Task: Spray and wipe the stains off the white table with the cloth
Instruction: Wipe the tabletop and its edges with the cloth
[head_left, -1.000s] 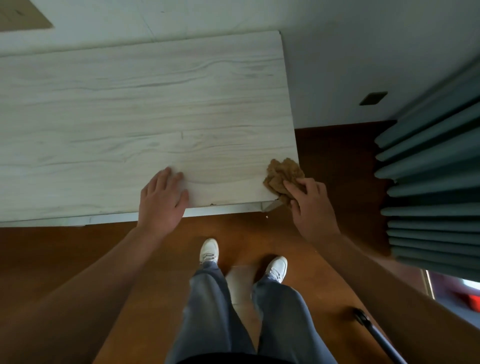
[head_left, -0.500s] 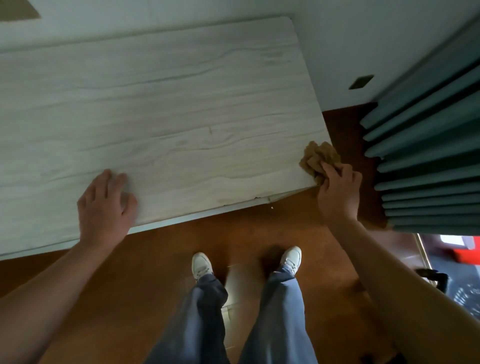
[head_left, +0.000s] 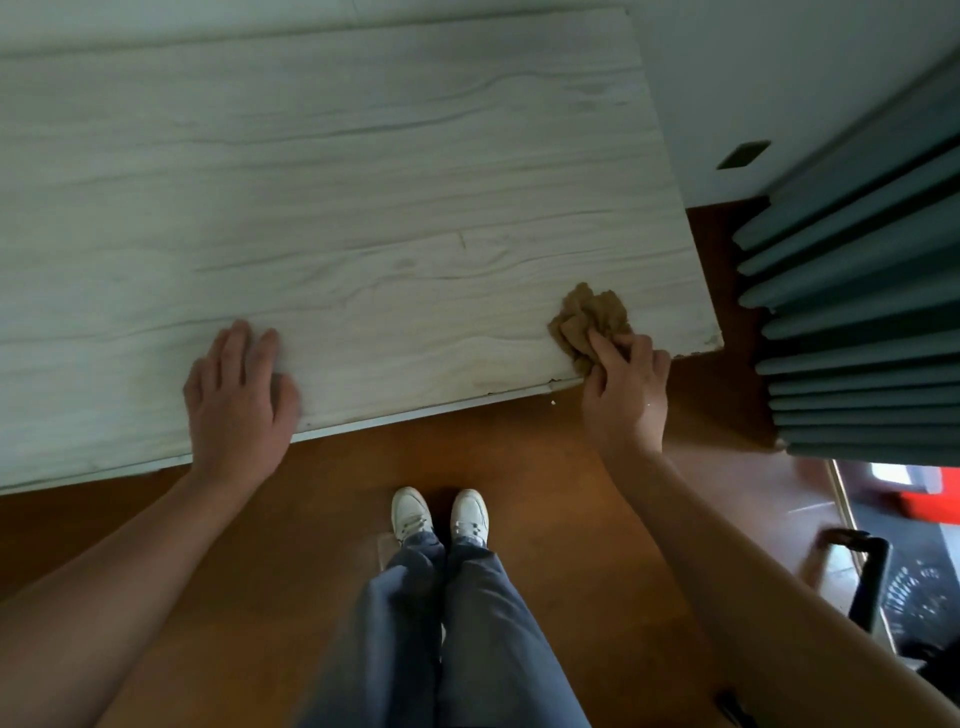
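Note:
The white wood-grain table (head_left: 363, 208) fills the upper left of the head view. A crumpled brown cloth (head_left: 587, 317) lies on its near right corner, and my right hand (head_left: 626, 389) grips the cloth's near side at the table's front edge. My left hand (head_left: 239, 400) rests flat on the table near the front edge, fingers spread, holding nothing. Faint dark marks show along the front edge near the cloth. No spray bottle is in view.
Grey-green curtains (head_left: 857, 312) hang close to the table's right end. The floor (head_left: 571, 493) is brown wood, with my feet (head_left: 441, 514) just in front of the table. A black object (head_left: 867, 577) stands at the lower right by a red item (head_left: 930, 499).
The cloth and my right hand have slid left from the table's right edge onto its near corner. My left hand now sits further right along the front edge. The view has shifted.

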